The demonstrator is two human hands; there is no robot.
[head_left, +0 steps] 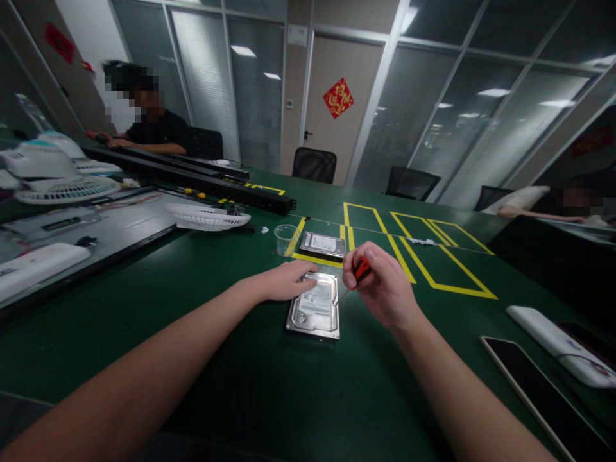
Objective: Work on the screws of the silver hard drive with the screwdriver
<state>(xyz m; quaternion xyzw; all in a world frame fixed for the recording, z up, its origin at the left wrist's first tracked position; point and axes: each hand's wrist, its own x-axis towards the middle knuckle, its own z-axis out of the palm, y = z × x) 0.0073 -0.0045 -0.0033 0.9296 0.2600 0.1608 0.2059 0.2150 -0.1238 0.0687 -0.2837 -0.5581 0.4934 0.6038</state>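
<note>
A silver hard drive (315, 311) with a white label lies label up on the green table (231, 378) in front of me. My left hand (289, 280) rests on its upper left part, fingers stretched across the label and far edge. In my right hand (382, 282) is a screwdriver (362, 269) with a red and black handle, fingers closed round it. Its thin shaft slants down to the drive's right edge; whether the tip sits in a screw is too small to tell. Just beyond lies a second hard drive (322, 244), beside a clear plastic cup (285, 240).
Yellow tape rectangles (443, 287) mark the table to the right. A phone (543, 391) and a white power bank-like device (558, 340) lie near right. Fan parts (206, 218), a metal panel (110, 224) and long black bars (202, 179) occupy the left, where another person (158, 128) sits.
</note>
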